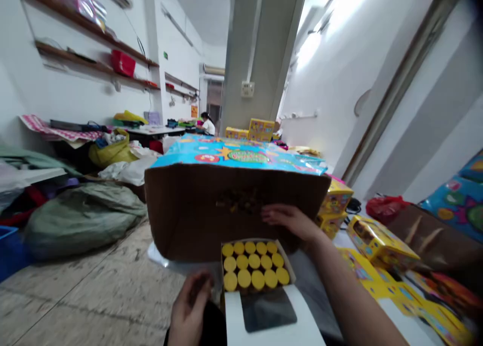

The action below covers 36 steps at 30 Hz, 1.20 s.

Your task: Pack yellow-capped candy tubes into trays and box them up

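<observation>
Right now the right hand lies open and flat, its fingers against the lower edge of one large brown cardboard carton, tipped so its inside faces the person, with a blue printed flap along its top. Just below that carton sits one small open box with a white windowed lid, showing fifteen round yellow caps in three rows of five. The left hand is curled just beside that box; whether it grips anything, I cannot tell. Right of the carton, three yellow printed boxes stand or lie, two stacked and one apart, and two more sit beyond it. Left of it lies one grey-green woven sack
</observation>
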### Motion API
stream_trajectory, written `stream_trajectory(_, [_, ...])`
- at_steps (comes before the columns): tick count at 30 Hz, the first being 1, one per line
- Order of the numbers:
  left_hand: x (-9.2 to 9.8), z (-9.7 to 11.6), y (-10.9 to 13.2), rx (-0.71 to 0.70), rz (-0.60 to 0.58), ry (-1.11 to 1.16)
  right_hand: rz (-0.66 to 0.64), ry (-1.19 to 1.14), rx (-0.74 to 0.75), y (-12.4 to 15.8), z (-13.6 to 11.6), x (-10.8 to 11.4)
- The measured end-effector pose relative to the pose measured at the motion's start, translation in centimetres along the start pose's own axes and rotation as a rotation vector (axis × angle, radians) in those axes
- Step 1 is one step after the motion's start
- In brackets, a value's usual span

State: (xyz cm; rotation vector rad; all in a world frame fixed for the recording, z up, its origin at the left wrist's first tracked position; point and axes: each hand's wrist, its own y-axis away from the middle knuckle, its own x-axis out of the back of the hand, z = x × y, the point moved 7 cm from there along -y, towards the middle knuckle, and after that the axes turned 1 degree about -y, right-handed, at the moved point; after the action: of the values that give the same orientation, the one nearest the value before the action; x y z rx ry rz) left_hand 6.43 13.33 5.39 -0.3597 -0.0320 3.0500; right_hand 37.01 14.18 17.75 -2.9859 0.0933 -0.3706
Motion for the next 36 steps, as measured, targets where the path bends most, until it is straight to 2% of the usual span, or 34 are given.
stream_trajectory(2, [-0.9,0.3,-0.6,0.020,-0.001,0.073,0.117,-0.088,0.004,3.2,0.5,1.2])
stream_trajectory(4, [-2.3,0.6,-1.2,0.031,-0.065,0.136,0.227,-0.178,-0.016,6.4,1.7,1.4])
stream_trajectory(6, [-3.8,0.6,-1.7,0.062,-0.135,0.183,0.308,-0.265,-0.071,8.9,3.5,0.7])
stream_trajectory(8, [-5.1,0.1,-1.9,0.140,-0.200,0.271,0.323,-0.363,-0.136,10.3,5.4,-0.7])
stream_trajectory(11, [-6.2,-0.8,-1.9,0.255,-0.221,0.396,0.311,-0.520,-0.196,10.3,7.4,-2.4])
stream_trajectory(15, [-6.7,-1.2,-1.9,0.325,-0.205,0.389,0.285,-0.582,-0.292,9.2,8.4,-3.5])
stream_trajectory(18, [-7.2,-0.8,-1.8,0.366,-0.275,0.299,0.240,-0.504,-0.332,8.7,8.2,-4.0])
stream_trajectory(22, [-7.9,0.4,-1.9,0.367,-0.356,0.226,0.301,-0.340,-0.278,8.2,7.3,-3.8])
stream_trajectory(25, [-8.0,0.9,-1.9,0.371,-0.332,0.214,0.363,-0.248,-0.197,8.1,6.8,-3.4])
stream_trajectory(27, [-7.7,0.9,-1.8,0.368,-0.288,0.215,0.375,-0.265,-0.174,8.3,6.9,-3.5])
stream_trajectory(30, [-6.8,0.2,-2.3,0.315,-0.152,0.232,0.337,-0.405,-0.174,8.3,7.8,-4.6])
stream_trajectory(34, [-6.1,-1.3,-3.3,0.273,0.010,0.201,0.427,-0.624,-0.110,8.0,9.4,-5.3])
stream_trajectory(36, [-6.4,-1.8,-3.1,0.269,0.036,0.215,0.430,-0.642,-0.118,8.4,10.3,-5.4])
